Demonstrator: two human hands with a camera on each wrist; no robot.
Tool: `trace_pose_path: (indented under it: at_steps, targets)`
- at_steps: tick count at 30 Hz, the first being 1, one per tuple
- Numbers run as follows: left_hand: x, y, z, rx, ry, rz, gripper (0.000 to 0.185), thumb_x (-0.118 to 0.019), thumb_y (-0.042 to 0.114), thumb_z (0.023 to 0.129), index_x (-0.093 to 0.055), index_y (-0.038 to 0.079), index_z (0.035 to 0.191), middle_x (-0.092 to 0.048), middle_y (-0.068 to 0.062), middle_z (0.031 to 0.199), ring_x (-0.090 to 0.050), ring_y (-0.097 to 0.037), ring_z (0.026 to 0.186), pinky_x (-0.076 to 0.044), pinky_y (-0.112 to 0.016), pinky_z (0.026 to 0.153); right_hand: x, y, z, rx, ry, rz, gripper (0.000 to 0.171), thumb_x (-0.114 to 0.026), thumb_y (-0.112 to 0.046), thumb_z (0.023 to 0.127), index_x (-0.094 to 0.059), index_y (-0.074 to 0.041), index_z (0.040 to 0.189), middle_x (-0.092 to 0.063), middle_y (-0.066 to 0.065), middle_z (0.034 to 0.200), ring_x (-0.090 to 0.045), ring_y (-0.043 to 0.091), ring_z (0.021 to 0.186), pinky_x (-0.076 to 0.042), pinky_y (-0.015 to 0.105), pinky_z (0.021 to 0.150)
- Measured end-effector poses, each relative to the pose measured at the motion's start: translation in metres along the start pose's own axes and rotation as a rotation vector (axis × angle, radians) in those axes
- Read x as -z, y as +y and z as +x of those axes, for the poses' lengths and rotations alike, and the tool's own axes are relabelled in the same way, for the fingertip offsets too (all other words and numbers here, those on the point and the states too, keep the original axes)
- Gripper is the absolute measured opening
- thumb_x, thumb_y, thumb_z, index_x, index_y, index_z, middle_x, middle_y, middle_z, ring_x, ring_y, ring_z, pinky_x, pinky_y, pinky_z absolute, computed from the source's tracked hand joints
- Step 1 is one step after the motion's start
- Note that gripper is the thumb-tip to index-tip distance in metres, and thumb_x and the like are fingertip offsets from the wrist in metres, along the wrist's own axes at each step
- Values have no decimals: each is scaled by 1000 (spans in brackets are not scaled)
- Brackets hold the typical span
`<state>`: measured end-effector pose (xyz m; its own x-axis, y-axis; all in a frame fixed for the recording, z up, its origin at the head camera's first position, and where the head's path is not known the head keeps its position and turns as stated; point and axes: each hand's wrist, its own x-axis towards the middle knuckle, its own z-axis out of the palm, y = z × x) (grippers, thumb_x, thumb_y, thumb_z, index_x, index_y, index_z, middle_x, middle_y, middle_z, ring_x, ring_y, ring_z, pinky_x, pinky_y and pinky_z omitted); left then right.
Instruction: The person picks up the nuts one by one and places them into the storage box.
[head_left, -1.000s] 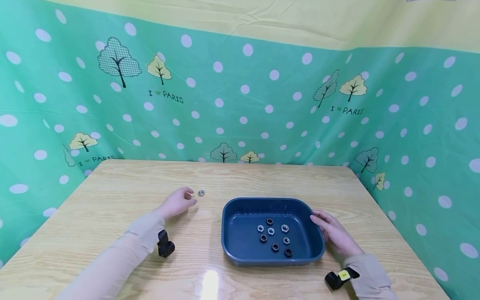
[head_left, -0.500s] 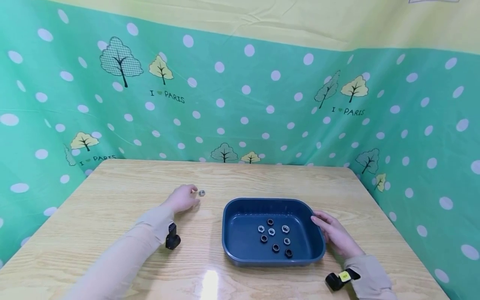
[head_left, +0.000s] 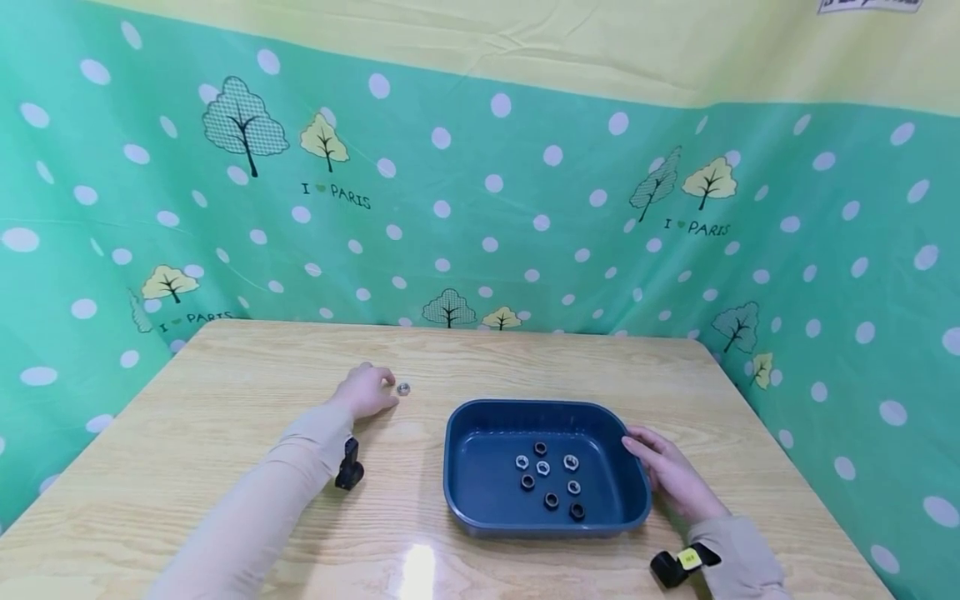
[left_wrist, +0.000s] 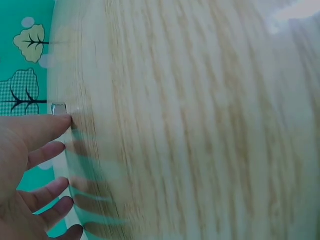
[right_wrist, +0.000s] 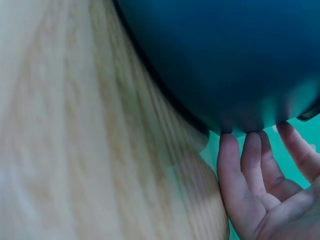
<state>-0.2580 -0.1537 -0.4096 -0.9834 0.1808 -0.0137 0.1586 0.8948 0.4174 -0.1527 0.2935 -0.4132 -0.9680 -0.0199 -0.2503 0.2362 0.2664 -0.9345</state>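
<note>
A small silver hex nut (head_left: 403,389) lies on the table, just off the fingertips of my left hand (head_left: 365,392). In the left wrist view the thumb (left_wrist: 47,129) partly covers that nut (left_wrist: 59,108); the fingers are spread apart, with nothing visible between them. My right hand (head_left: 675,473) rests against the right end of a dark blue tray (head_left: 463,518). Seen from the right wrist, its fingertips (right_wrist: 229,142) touch the tray's outer wall (right_wrist: 225,65). Several silver hex nuts (head_left: 543,468) and several dark ones (head_left: 551,501) lie loose on the tray floor.
The light wood table (head_left: 225,400) carries the tray right of centre. A green and yellow patterned cloth (head_left: 480,208) hangs behind the table and along its sides. Both wrists wear black cameras, one on the left sleeve (head_left: 349,467), one on the right (head_left: 675,567).
My left hand has moved slightly right and forward, bringing its fingertips nearer the lone nut. The right hand stays at the tray, and the nuts inside lie as before.
</note>
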Motion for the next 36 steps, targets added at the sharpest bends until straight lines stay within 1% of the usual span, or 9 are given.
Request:
trace_pose_path:
  at_steps: [2, 4, 8, 11, 15, 19, 22, 31, 36]
  targets:
    - [0, 1, 1, -5, -4, 1, 33, -70, 21, 81, -65, 2, 108, -56, -23, 110, -50, -40, 104, -45, -52, 88, 0, 1, 0, -4, 3, 4, 55, -50, -31, 97, -37, 3, 138, -55, 4, 115, -54, 9, 79, -47, 22, 65]
    - [0, 2, 2, -18, -6, -3, 32, -69, 20, 82, -65, 2, 108, -56, -23, 112, -50, -41, 107, -44, -53, 90, 0, 1, 0, -2, 0, 5, 56, -50, -32, 97, -37, 3, 138, -55, 3, 115, -54, 8, 80, -47, 22, 65]
    - [1, 4, 2, -53, 0, -22, 28, -68, 19, 83, -66, 3, 106, -58, -23, 109, -51, -41, 105, -43, -54, 91, 1, 2, 0, -8, -3, 1, 55, -50, -32, 97, -37, 2, 139, -56, -1, 105, -46, 8, 60, -40, 20, 57]
    - [0, 5, 3, -67, 6, -28, 25, -68, 18, 83, -67, 4, 103, -59, -21, 106, -52, -39, 101, -44, -53, 89, 2, 3, 0, -8, -12, 0, 55, -50, -33, 97, -36, 1, 139, -56, -2, 102, -44, 8, 57, -39, 20, 55]
    - [-1, 6, 3, -70, 10, -18, 19, -69, 17, 83, -68, 6, 99, -59, -19, 103, -53, -37, 98, -44, -52, 87, 2, 4, 0, -2, -22, 6, 56, -50, -32, 97, -36, 2, 139, -56, -2, 104, -49, 8, 64, -42, 21, 59]
    - [-1, 7, 6, -71, 16, -11, 16, -70, 16, 83, -69, 6, 96, -59, -19, 103, -53, -36, 96, -44, -51, 86, 1, 3, 1, 0, -11, 2, 55, -50, -32, 97, -36, 3, 138, -56, -3, 96, -41, 8, 54, -38, 20, 54]
    - [-3, 7, 7, -70, 20, -6, 17, -70, 16, 83, -69, 6, 96, -60, -18, 103, -53, -35, 96, -45, -51, 86, 1, 2, 0, 2, -6, -1, 54, -50, -31, 97, -37, 3, 138, -55, -5, 90, -36, 8, 50, -35, 21, 51]
    - [-4, 8, 8, -69, 35, -8, 15, -68, 19, 85, -68, 6, 92, -59, -17, 97, -53, -34, 91, -46, -50, 81, 2, 4, 2, 13, -13, -8, 55, -50, -32, 97, -37, 3, 138, -56, -4, 94, -37, 8, 51, -35, 21, 52]
    - [-6, 8, 9, -63, 40, -4, 14, -68, 20, 85, -68, 6, 89, -58, -16, 97, -53, -34, 91, -45, -49, 81, 2, 4, 2, 22, -9, -6, 53, -49, -30, 97, -38, 5, 136, -55, -5, 88, -36, 7, 49, -35, 20, 51]
